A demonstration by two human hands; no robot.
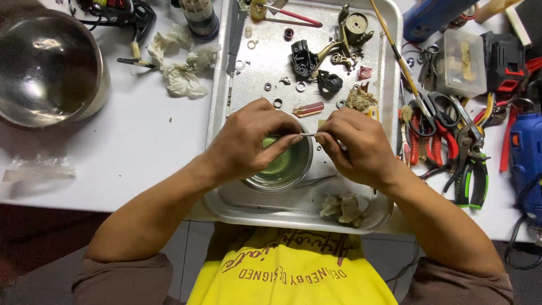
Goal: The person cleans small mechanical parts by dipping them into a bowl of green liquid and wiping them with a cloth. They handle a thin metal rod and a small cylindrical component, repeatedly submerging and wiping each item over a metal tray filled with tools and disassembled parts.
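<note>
The thin metal pin (308, 134) is pinched between left hand (248, 141) and right hand (358, 147), above the small bowl (305, 164) of green liquid. Loose parts lie beyond the bowl (cleaning looks barely midway).

Bright, even light falls from above onto the white table (141, 141), leaving only soft, short shadows under the forearms. Glare glints off the steel bowl (48, 68) at upper left and the metal tray (248, 85). Focus is sharp at centre; the wide lens bends and softens the edges, and the lower corners go dim.
</note>
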